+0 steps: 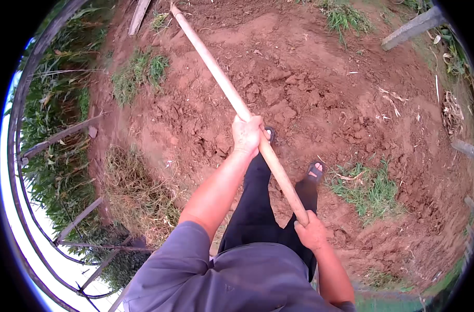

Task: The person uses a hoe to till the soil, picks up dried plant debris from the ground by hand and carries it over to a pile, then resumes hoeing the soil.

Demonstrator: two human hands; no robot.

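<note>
A long pale wooden tool handle (213, 65) runs slantwise from the top left down toward my waist. My left hand (247, 134) is closed around its middle, above my feet. Lower down, my right hand (312, 232) wraps round the near end, close to my right hip. The handle's far end reaches the top edge of the view, and I cannot make out what kind of tool head it carries. Below the handle lies broken, cloddy reddish soil (284, 96).
Grass tufts grow by my right foot (369, 190), at upper left (138, 75) and at top right (345, 18). Dry cut grass (135, 192) lies to the left. A concrete post (414, 28) juts in at upper right. Leafy plants (55, 125) and poles line the left side.
</note>
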